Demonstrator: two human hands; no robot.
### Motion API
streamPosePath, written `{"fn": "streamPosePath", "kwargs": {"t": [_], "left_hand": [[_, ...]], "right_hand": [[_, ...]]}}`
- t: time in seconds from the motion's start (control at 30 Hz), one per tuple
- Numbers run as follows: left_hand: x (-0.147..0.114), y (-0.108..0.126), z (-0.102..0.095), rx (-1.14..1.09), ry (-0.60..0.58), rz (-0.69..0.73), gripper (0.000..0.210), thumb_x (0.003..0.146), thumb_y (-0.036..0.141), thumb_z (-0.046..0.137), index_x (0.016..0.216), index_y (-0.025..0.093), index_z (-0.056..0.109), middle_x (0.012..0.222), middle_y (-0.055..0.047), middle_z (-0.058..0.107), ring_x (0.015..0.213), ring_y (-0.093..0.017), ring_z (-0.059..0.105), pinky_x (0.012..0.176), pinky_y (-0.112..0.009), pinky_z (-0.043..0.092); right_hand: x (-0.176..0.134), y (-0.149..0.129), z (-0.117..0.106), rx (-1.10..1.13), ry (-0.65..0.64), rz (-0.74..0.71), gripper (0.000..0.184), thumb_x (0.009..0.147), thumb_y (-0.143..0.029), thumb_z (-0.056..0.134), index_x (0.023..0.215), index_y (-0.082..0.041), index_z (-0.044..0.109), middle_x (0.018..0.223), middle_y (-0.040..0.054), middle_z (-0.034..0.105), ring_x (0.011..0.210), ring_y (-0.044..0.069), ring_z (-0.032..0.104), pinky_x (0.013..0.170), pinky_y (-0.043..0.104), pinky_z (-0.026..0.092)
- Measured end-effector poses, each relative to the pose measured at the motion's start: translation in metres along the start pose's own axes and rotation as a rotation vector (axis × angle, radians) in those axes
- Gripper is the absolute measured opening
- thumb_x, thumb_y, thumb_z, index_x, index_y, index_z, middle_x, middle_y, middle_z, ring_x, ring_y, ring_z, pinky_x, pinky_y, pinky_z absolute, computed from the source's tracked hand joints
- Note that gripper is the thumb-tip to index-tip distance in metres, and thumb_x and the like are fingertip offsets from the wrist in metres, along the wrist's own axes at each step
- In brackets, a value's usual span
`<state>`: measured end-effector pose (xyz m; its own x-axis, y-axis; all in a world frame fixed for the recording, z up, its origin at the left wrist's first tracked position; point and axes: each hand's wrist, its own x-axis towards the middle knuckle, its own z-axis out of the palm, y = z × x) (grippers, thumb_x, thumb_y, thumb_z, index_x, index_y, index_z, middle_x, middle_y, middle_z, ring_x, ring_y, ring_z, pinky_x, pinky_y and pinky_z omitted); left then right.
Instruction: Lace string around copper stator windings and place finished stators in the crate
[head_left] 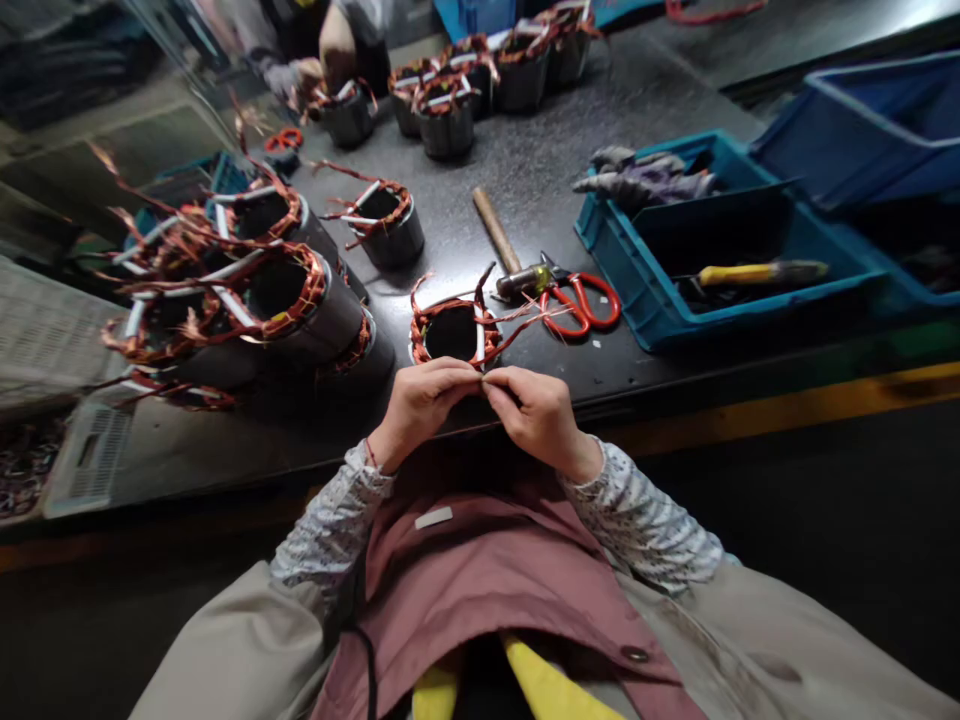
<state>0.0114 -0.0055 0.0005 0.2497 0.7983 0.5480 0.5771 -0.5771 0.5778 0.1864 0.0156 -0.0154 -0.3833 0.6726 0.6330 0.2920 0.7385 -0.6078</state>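
A motor stator stands upright at the table's front edge, with copper windings, white sleeving and loose wire ends at its top. Just in front of it, my left hand and my right hand meet at the fingertips. Both hands are closed in a pinch. Whatever lies between the fingers is too small and hidden to name. Right of the stator, red-handled scissors lie beside a hammer with a wooden handle. Loose copper strands from the stator reach over toward the scissors.
Several stators are stacked at the left, and one more stands apart. Others stand at the back, near a co-worker's hands. A blue bin at the right holds gloves and a yellow-handled tool.
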Motion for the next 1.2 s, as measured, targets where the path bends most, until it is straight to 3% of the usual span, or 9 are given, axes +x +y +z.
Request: {"fn": "streamPosePath", "kwargs": {"t": [0.1, 0.2, 0.47, 0.63, 0.73, 0.83, 1.0, 1.1, 1.2], "left_hand": [[-0.001, 0.005, 0.002, 0.12, -0.013, 0.04, 0.014, 0.091, 0.018, 0.055, 0.088, 0.015, 0.068, 0.086, -0.005, 0.071, 0.077, -0.011, 0.066, 0.07, -0.018, 0.051], [0.001, 0.013, 0.002, 0.212, -0.057, -0.038, 0.016, 0.092, 0.016, 0.05, 0.089, 0.015, 0.065, 0.086, -0.005, 0.068, 0.075, -0.011, 0.063, 0.068, -0.02, 0.049], [0.018, 0.016, -0.014, -0.159, -0.259, -0.382, 0.01, 0.085, 0.015, 0.053, 0.077, 0.016, 0.059, 0.072, 0.001, 0.06, 0.065, -0.01, 0.054, 0.062, -0.021, 0.044], [0.021, 0.017, -0.014, -0.074, -0.278, -0.313, 0.011, 0.084, 0.015, 0.055, 0.075, 0.016, 0.061, 0.077, -0.001, 0.063, 0.071, -0.012, 0.057, 0.068, -0.023, 0.045], [0.021, 0.014, -0.011, -0.023, -0.278, -0.255, 0.012, 0.085, 0.014, 0.056, 0.075, 0.016, 0.063, 0.077, -0.001, 0.063, 0.072, -0.012, 0.058, 0.067, -0.023, 0.045], [0.015, 0.008, -0.008, -0.052, -0.214, -0.19, 0.01, 0.086, 0.014, 0.057, 0.08, 0.016, 0.065, 0.08, -0.001, 0.064, 0.072, -0.011, 0.059, 0.065, -0.022, 0.046], [-0.002, 0.003, -0.005, 0.116, -0.033, 0.066, 0.019, 0.09, 0.015, 0.054, 0.102, 0.022, 0.067, 0.11, -0.007, 0.063, 0.079, -0.011, 0.059, 0.068, -0.024, 0.048], [-0.002, 0.0, -0.004, 0.329, -0.002, 0.277, 0.017, 0.089, 0.014, 0.057, 0.094, 0.024, 0.069, 0.1, -0.003, 0.068, 0.075, -0.012, 0.055, 0.068, -0.026, 0.046], [0.006, -0.009, -0.004, 0.385, 0.058, 0.324, 0.013, 0.089, 0.015, 0.058, 0.087, 0.022, 0.069, 0.088, -0.003, 0.07, 0.076, -0.014, 0.054, 0.069, -0.028, 0.045]], "right_hand": [[0.0, 0.003, -0.001, -0.049, 0.01, -0.064, 0.013, 0.091, -0.014, 0.051, 0.087, -0.016, 0.063, 0.077, 0.0049, 0.07, 0.069, 0.014, 0.066, 0.066, 0.023, 0.051], [0.0, 0.004, -0.001, -0.129, -0.001, -0.098, 0.014, 0.092, -0.015, 0.048, 0.089, -0.016, 0.062, 0.076, 0.0056, 0.069, 0.069, 0.015, 0.065, 0.065, 0.025, 0.05], [-0.006, -0.003, 0.014, -0.1, 0.169, -0.052, 0.006, 0.092, -0.013, 0.052, 0.094, -0.016, 0.057, 0.079, 0.0038, 0.07, 0.067, 0.012, 0.066, 0.062, 0.021, 0.049], [-0.009, -0.004, 0.01, -0.236, 0.079, -0.135, 0.008, 0.092, -0.015, 0.051, 0.092, -0.013, 0.059, 0.076, 0.0061, 0.069, 0.066, 0.014, 0.064, 0.06, 0.023, 0.045], [-0.006, -0.009, 0.004, -0.323, 0.022, -0.109, 0.02, 0.092, -0.017, 0.048, 0.076, -0.015, 0.06, 0.064, 0.0036, 0.064, 0.055, 0.013, 0.057, 0.051, 0.026, 0.036], [-0.007, -0.019, -0.003, -0.098, -0.012, 0.083, 0.027, 0.089, -0.017, 0.047, 0.063, -0.017, 0.056, 0.055, 0.0005, 0.056, 0.049, 0.01, 0.049, 0.049, 0.025, 0.033], [-0.021, -0.034, -0.004, 0.677, 0.058, 0.711, 0.02, 0.086, -0.028, 0.057, 0.069, -0.017, 0.058, 0.05, -0.0063, 0.044, 0.043, 0.006, 0.036, 0.043, 0.02, 0.03], [-0.026, -0.04, 0.0, 0.889, 0.081, 0.857, 0.019, 0.082, -0.035, 0.063, 0.077, -0.017, 0.06, 0.051, -0.0078, 0.042, 0.041, 0.004, 0.03, 0.039, 0.018, 0.024], [-0.031, -0.046, -0.005, 0.94, -0.03, 0.912, 0.026, 0.083, -0.038, 0.063, 0.1, -0.018, 0.059, 0.05, -0.01, 0.04, 0.039, 0.004, 0.028, 0.037, 0.017, 0.022]]}}
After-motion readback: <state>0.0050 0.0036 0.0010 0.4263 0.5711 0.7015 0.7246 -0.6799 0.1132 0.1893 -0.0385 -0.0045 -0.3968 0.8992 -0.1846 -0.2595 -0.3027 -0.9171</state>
